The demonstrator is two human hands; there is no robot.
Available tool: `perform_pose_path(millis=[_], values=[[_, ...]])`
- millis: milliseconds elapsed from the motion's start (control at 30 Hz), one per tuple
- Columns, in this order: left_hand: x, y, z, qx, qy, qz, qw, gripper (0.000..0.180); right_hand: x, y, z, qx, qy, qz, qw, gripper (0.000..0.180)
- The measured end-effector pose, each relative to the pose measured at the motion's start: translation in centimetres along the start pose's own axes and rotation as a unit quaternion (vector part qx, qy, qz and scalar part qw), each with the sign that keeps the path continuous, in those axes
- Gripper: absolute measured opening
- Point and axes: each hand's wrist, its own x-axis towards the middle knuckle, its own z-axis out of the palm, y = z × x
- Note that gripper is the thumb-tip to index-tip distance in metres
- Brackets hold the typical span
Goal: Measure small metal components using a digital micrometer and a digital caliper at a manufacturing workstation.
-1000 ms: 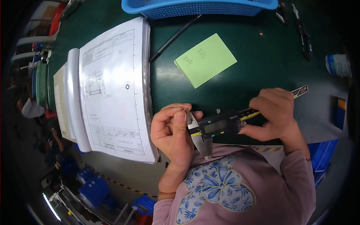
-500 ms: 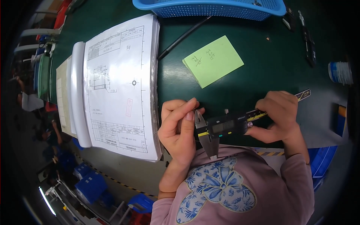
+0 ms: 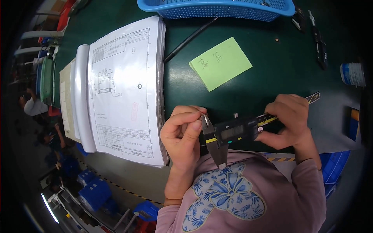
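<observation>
My right hand (image 3: 289, 120) is closed around the beam of a black digital caliper (image 3: 235, 133), its thumb near the slide's round roller. The caliper lies across in front of my chest, with its large jaws pointing toward my shirt and its small pointed jaws facing away. My left hand (image 3: 179, 136) is closed in a pinch, thumb and forefinger together right beside the small jaw tips. Whatever these fingers hold is very small and mostly hidden. The jaws look nearly together.
A binder with a technical drawing (image 3: 124, 89) lies open at left on the green table (image 3: 272, 58). Beyond my hands are a green notepad (image 3: 220, 64), a black stick (image 3: 190, 39) and a blue basket (image 3: 221, 12). A pen (image 3: 318, 40) and a clear jar (image 3: 352, 75) sit at right.
My left hand has drawn slightly left and down, its fingertips a little off the caliper's jaw tips. The forefinger has bent lower. My right hand and the caliper have hardly moved.
</observation>
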Motion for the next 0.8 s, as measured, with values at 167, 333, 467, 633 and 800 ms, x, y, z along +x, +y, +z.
perform_pose_path(millis=[167, 333, 467, 633, 800], values=[[0.2, 0.3, 0.3, -0.047, 0.005, -0.004, 0.999, 0.013, 0.0, -0.1, 0.2, -0.011, 0.002, -0.004, 1.0, 0.038], [-0.3, 0.6, 1.0, -0.039, 0.083, -0.042, 0.995, 0.015, 0.1, -0.2, 0.1, -0.001, -0.005, -0.01, 1.0, 0.038], [-0.4, 0.9, 1.7, -0.06, 0.126, -0.068, 0.988, 0.017, 0.0, -0.3, 0.2, -0.001, -0.001, -0.009, 1.0, 0.038], [-0.1, 0.5, 1.9, -0.006, 0.139, -0.025, 0.99, 0.008, 0.0, -0.3, 0.1, -0.008, -0.01, -0.005, 1.0, 0.037], [-0.1, 0.4, 1.9, -0.001, 0.143, -0.024, 0.989, 0.006, -0.1, -0.2, 0.1, -0.011, -0.005, -0.002, 1.0, 0.037]])
